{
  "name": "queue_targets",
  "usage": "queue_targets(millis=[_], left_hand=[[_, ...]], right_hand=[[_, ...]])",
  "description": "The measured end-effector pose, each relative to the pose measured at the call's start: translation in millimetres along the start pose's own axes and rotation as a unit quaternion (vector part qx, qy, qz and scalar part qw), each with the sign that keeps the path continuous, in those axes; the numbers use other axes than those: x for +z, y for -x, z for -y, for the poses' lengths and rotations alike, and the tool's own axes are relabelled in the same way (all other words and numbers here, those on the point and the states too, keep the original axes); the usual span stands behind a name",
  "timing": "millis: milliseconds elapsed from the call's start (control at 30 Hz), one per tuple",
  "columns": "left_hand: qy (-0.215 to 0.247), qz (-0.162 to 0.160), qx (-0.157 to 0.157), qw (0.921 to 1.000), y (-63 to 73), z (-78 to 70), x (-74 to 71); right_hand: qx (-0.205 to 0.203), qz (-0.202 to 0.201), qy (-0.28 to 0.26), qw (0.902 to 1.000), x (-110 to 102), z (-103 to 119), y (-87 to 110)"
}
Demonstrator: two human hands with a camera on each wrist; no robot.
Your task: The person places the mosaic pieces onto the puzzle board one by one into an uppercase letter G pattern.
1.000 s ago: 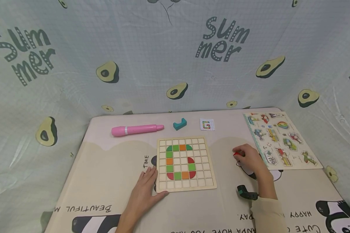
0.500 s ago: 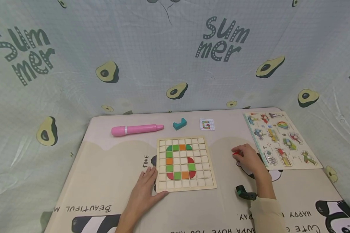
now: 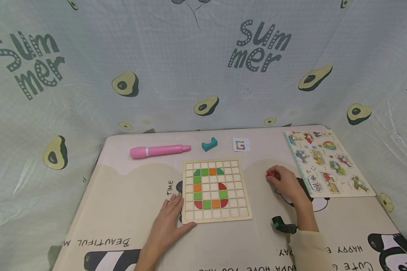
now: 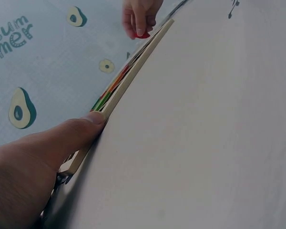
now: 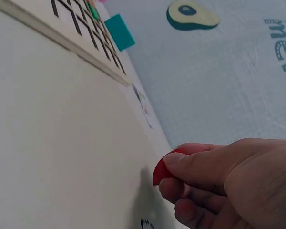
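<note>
A wooden grid board [image 3: 230, 177] lies mid-table, with green, orange and red tiles set in a G-like shape. My left hand [image 3: 169, 222] rests at the board's near left corner, its fingers along the left side and its thumb at the near edge; in the left wrist view that thumb [image 4: 93, 118] touches the rim. Right of the board, my right hand [image 3: 287, 184] pinches a red rounded tile [image 5: 163, 171] between thumb and fingers, just above the table. Part of the tile is hidden by the fingers.
Behind the board lie a pink pen-shaped object [image 3: 160, 151], a teal arch-shaped block [image 3: 209, 144] and a small card [image 3: 241, 145] printed with a similar coloured G pattern. A picture puzzle board [image 3: 325, 165] lies at the right. A patterned curtain [image 3: 169, 75] hangs behind the table.
My right hand has shifted slightly left and away from me, with the red tile between its fingers. My left hand and the board have stayed put.
</note>
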State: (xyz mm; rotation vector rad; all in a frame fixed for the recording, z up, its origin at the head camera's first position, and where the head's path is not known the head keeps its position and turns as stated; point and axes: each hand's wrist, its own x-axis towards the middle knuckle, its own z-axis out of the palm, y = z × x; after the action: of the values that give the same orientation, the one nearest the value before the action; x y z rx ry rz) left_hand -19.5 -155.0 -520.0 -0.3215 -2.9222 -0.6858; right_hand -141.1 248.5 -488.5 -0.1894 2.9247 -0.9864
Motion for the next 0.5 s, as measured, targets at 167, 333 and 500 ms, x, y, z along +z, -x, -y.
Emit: queue_targets(millis=[167,333,500], left_hand=[[-0.008,-0.008,0.008,0.9999,-0.3,0.2,0.4],[0.000,0.003,-0.003,1.0000,-1.1,-0.6,-0.7],[0.004,0.014,-0.011,0.9998,-1.4,-1.1,-1.3]], right_hand=[[-0.031,-0.019,-0.006,0.9993,6.2,14.0,-3.7],[-0.051,-0.027,-0.019,0.9981,14.0,28.0,-9.2],[-0.062,-0.029,-0.028,0.9973,22.8,43.3,-12.0]])
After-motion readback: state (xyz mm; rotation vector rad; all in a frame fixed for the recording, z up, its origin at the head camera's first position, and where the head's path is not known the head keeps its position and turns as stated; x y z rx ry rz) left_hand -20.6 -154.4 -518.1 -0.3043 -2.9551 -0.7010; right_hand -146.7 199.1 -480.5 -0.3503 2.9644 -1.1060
